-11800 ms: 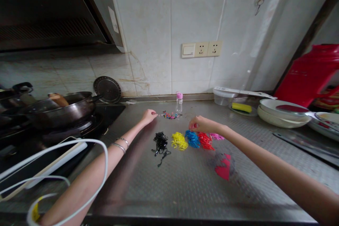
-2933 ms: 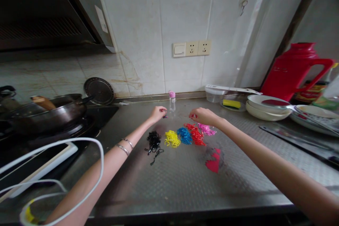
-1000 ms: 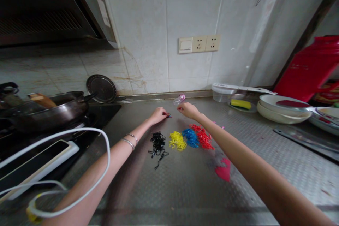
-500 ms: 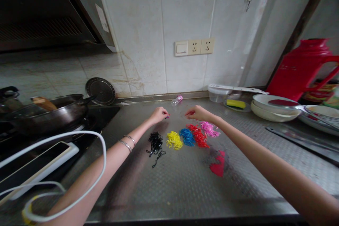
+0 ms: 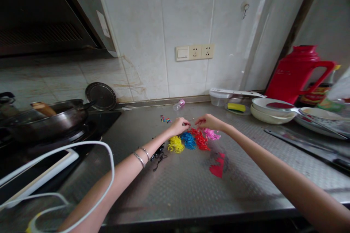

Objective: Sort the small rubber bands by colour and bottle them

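Observation:
My left hand [image 5: 179, 126] is pinched above the blue pile of rubber bands [image 5: 188, 140]. Anything between its fingertips is too small to make out. Close on its right, my right hand [image 5: 207, 122] hovers over the red rubber bands [image 5: 201, 139], its fingers curled together and their tips unclear. Yellow rubber bands [image 5: 175, 144] lie below my left wrist, with a black pile [image 5: 158, 154] partly hidden by that forearm. Pink rubber bands [image 5: 212, 134] sit under my right wrist. A small heap of mixed-colour bands [image 5: 165, 118] rests behind my left hand.
A clear bottle with a pink cap [image 5: 179, 105] lies near the wall. Torn red material [image 5: 218, 166] is on the metal counter [image 5: 175, 189]. To the right are a yellow sponge [image 5: 236, 107], bowls [image 5: 273, 114], a knife [image 5: 300, 143] and a red thermos [image 5: 295, 74]. A pan [image 5: 62, 120] and white cable [image 5: 82, 142] are left.
My left hand has moved right and toward me, to the blue and red piles. The mixed-colour heap now shows behind it. My right hand has come slightly lower; the view has shifted.

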A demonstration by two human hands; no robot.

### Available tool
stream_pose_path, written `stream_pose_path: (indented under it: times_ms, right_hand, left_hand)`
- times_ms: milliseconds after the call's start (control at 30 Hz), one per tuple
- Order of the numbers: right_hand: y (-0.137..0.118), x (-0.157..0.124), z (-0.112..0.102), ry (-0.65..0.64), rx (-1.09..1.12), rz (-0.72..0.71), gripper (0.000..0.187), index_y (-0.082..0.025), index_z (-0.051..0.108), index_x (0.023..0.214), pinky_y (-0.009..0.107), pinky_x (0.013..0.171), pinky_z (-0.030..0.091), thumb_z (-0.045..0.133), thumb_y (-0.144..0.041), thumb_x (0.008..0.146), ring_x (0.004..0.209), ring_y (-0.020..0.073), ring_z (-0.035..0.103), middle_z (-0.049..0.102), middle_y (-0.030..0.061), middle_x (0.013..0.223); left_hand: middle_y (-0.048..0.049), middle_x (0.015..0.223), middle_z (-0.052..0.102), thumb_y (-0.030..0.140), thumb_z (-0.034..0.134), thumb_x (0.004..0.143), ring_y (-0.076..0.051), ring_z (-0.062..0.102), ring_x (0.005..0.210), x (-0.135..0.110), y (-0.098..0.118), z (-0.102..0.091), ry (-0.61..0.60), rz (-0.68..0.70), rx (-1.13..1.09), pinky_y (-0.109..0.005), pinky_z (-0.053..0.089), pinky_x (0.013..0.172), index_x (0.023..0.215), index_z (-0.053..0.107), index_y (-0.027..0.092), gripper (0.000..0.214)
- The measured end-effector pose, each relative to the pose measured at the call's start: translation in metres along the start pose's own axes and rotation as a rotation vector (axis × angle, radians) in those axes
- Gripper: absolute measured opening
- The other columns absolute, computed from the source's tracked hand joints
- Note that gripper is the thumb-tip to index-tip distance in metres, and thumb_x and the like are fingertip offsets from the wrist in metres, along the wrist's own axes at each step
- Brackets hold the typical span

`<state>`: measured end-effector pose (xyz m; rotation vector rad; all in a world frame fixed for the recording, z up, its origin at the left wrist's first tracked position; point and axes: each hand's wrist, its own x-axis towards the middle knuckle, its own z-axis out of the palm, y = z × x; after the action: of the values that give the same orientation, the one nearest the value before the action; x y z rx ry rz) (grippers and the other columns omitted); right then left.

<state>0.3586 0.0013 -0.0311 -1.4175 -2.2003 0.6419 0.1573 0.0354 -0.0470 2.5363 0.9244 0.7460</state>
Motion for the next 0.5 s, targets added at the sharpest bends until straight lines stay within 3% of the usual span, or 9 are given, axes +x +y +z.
stream_pose_path:
  times_ms: [167, 333, 500]
  right_hand:
    - [-0.001, 0.0, -0.004, 0.049, 0.029, 0.05, 0.024, -0.014, 0.067, 0.084, 0.019, 0.05, 0.045, 0.054, -0.026, 0.068, 0.056, 0.0134, 0.06, 0.067, 0.0022, 0.065]
    - [-0.015, 0.011, -0.001, 0.079, 0.016, 0.015, 0.02, -0.013, 0.066, 0.083, 0.018, 0.048, 0.044, 0.054, -0.024, 0.071, 0.055, 0.0123, 0.059, 0.066, 0.0028, 0.064]
    - [-0.031, 0.043, 0.009, 0.093, -0.1, -0.044, 0.021, -0.013, 0.066, 0.085, 0.019, 0.05, 0.043, 0.052, -0.02, 0.072, 0.053, 0.0114, 0.058, 0.065, 0.0028, 0.064]
  left_hand:
    - [-0.0067, 0.083, 0.066, 0.026, 0.053, 0.075, -0.015, 0.056, 0.075, 0.0, -0.02, -0.016, 0.139, -0.035, -0.058, -0.025, 0.042, 0.07, 0.081, 0.068, 0.013, 0.021]
    - [-0.0067, 0.077, 0.067, 0.028, 0.05, 0.074, -0.015, 0.059, 0.07, -0.01, -0.068, -0.044, 0.29, -0.27, -0.216, -0.026, 0.044, 0.065, 0.079, 0.067, 0.01, 0.025]
    - [-0.0084, 0.081, 0.067, 0.027, 0.052, 0.071, -0.017, 0.06, 0.078, -0.029, -0.112, -0.063, 0.446, -0.437, -0.261, -0.028, 0.044, 0.073, 0.079, 0.067, 0.011, 0.023]
